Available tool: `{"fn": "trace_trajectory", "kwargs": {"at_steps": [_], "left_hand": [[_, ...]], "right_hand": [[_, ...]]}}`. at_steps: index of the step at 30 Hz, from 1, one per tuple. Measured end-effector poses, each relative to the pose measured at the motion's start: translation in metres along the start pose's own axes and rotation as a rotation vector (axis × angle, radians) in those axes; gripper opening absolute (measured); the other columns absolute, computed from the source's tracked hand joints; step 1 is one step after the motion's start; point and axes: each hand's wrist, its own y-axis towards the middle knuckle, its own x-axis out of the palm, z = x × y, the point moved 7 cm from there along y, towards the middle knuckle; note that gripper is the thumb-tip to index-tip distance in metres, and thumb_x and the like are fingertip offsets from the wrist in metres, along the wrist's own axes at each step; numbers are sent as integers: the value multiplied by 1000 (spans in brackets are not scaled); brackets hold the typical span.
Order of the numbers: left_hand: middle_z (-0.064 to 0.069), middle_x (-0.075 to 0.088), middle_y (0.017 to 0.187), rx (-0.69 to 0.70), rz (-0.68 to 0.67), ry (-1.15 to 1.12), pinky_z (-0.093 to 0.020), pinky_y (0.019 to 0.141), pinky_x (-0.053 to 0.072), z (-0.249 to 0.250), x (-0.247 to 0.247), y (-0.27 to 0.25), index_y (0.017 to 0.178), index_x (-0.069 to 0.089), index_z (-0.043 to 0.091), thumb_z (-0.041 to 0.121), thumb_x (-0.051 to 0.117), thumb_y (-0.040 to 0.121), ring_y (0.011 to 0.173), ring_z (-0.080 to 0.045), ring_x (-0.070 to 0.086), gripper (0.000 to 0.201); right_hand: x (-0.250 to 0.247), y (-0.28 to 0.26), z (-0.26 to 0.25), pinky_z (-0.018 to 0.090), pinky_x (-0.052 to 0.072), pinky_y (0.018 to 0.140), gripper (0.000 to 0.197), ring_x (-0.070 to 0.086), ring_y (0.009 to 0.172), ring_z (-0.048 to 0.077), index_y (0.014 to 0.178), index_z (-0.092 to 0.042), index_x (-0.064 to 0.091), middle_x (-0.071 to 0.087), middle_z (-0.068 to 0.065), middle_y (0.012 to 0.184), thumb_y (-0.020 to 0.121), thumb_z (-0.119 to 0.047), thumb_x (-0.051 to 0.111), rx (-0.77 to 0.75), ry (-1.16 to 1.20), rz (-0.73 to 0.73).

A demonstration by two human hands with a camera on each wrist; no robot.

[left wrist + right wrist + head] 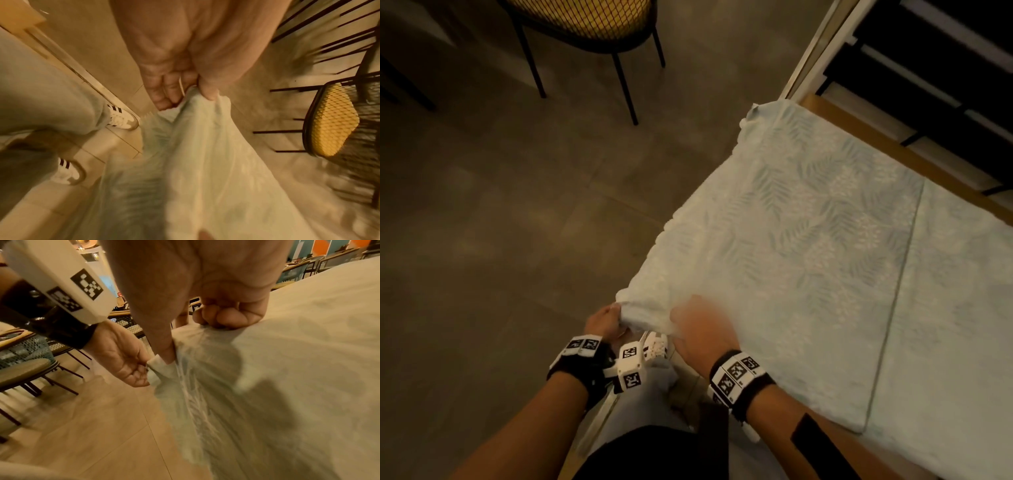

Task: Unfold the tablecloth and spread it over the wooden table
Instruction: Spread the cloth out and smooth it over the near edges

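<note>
A pale green, leaf-patterned tablecloth (808, 240) lies over the wooden table (866, 137), whose bare edge shows along the far side. A crease runs down the cloth on the right. At the near corner my left hand (616, 315) pinches the hanging cloth corner (197, 129) between thumb and fingers (164, 91). My right hand (685, 315) sits just beside it on the table's corner. Its fingers (226, 318) are curled into bunched cloth (267, 386) and its thumb lies along the hanging fold. In the right wrist view my left hand (127, 363) holds the corner tip.
A black-legged chair with a yellow mesh seat (585, 20) stands on the tiled floor beyond the table's left side (333, 120). Dark slatted furniture (928, 68) runs behind the table. My shoes (121, 118) are near the table corner. More chairs (24, 369) stand to the left.
</note>
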Motion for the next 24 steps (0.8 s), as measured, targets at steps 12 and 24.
{"fn": "trace_trajectory", "kwargs": {"at_steps": [12, 24], "left_hand": [[-11, 67, 88, 328, 251, 682, -34, 75, 43, 36, -66, 26, 89, 71, 9, 43, 57, 94, 82, -29, 60, 37], [-9, 58, 65, -51, -51, 1039, -21, 45, 37, -12, -56, -3, 82, 63, 5, 15, 55, 96, 45, -19, 48, 19]], "right_hand": [[1, 2, 2, 44, 50, 89, 36, 51, 108, 29, 118, -29, 50, 45, 8, 124, 86, -38, 64, 23, 61, 16], [-49, -36, 62, 34, 47, 94, 37, 55, 105, 16, 127, -30, 50, 49, -5, 120, 92, -39, 57, 47, 619, 112]]}}
